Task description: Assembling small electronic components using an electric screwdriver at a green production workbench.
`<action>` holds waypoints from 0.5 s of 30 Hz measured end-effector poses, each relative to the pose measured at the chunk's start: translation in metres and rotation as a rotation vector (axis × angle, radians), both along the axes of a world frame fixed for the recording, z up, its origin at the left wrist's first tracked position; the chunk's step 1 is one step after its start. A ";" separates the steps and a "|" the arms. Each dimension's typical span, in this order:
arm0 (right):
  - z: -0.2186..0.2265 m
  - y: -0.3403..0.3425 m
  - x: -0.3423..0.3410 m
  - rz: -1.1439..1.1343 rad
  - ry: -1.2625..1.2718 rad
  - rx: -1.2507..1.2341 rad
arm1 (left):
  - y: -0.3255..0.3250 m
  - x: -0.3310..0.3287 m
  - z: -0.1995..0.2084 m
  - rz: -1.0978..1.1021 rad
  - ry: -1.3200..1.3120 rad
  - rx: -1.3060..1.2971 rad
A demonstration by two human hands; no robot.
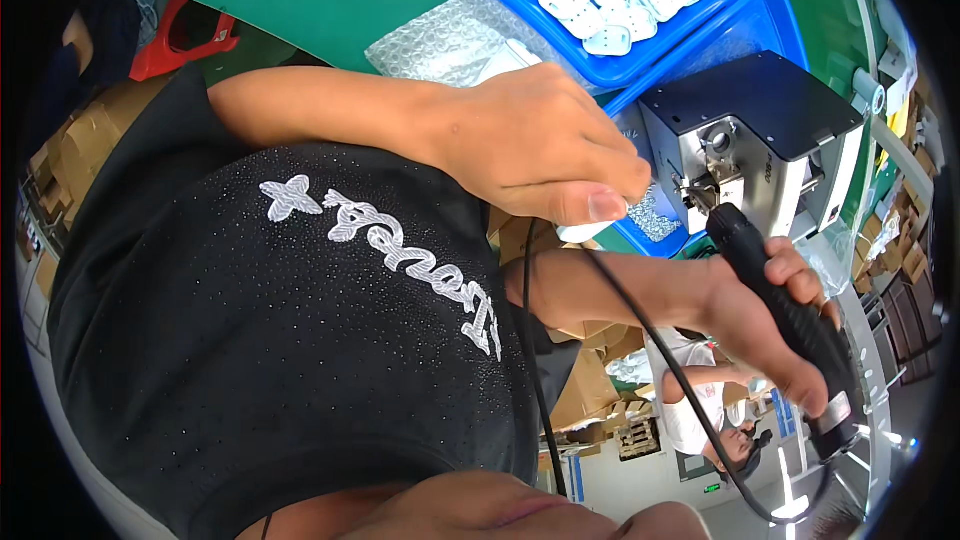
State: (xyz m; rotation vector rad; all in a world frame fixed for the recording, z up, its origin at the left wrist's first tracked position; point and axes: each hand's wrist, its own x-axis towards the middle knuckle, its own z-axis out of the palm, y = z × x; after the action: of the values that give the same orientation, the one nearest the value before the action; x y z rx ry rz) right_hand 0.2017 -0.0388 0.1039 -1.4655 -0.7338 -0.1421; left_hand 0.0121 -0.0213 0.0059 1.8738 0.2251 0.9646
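Note:
My right hand (775,325) is wrapped round a black electric screwdriver (765,275), whose tip end meets the front of a screw feeder (755,130) with a black top and metal sides. Its bit is too small to make out clearly. My left hand (560,145) is closed, thumb against the bent fingers, to the left of the feeder. Below those fingers shows part of a white plastic piece (583,231); most of it is hidden by the hand. Small silvery screws (655,223) lie in a blue tray beside the feeder. A black cable (655,335) runs looped from the screwdriver.
A blue tray (640,72) full of white plastic covers (608,38) stands on the green table (270,0). Bubble wrap (430,35) lies beside it. A red stool (180,45) is at far left. Another person (700,390) in white is in the background among cardboard boxes.

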 end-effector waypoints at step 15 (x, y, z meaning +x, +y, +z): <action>0.072 -0.087 -0.052 1.000 0.291 0.364 | 0.002 -0.003 0.001 0.022 0.011 -0.022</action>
State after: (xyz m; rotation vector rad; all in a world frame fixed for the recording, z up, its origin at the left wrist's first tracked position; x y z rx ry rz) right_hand 0.1501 -0.1257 0.1761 -0.6333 -1.0495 0.6579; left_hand 0.0088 -0.0190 0.0069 1.8604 0.2624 0.9630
